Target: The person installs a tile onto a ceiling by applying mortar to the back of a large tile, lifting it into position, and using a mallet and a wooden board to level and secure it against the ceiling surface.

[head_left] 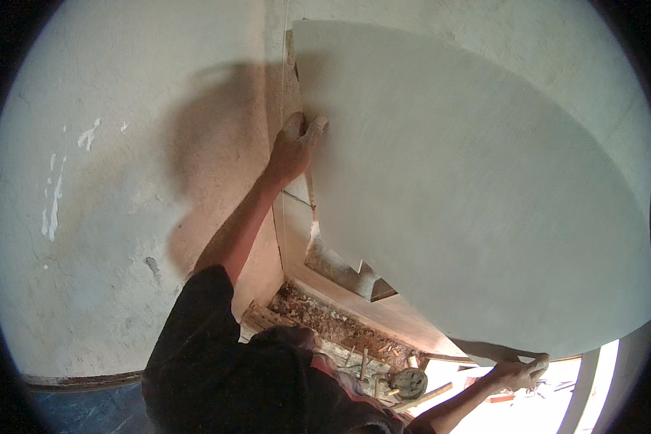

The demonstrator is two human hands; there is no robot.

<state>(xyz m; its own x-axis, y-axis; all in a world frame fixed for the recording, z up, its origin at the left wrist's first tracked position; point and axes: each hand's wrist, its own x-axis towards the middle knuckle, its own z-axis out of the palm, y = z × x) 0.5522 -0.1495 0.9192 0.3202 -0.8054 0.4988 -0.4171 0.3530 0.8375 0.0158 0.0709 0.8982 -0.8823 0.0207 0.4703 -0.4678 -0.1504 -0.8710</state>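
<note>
A large, flat, pale grey board [470, 188] fills the right half of the head view, tilted against or close in front of the wall. My left hand [295, 150] grips its left edge, thumb over the front face and fingers curled behind. At the lower right, my right hand [519, 372] holds the bottom edge, its fingers wrapped round the rim. Most of the wall behind the board is hidden. Below my left hand, a gap beside the board shows a jagged-edged piece [340, 266] behind it; its kind I cannot tell.
A stained plaster wall [116, 195] stands at the left, with a thin string [285, 239] hanging near the corner. Rubble [333, 325], wooden sticks [364, 364] and a round, dirty, grey thing [410, 383] lie below. Blue floor [87, 409] shows at the lower left.
</note>
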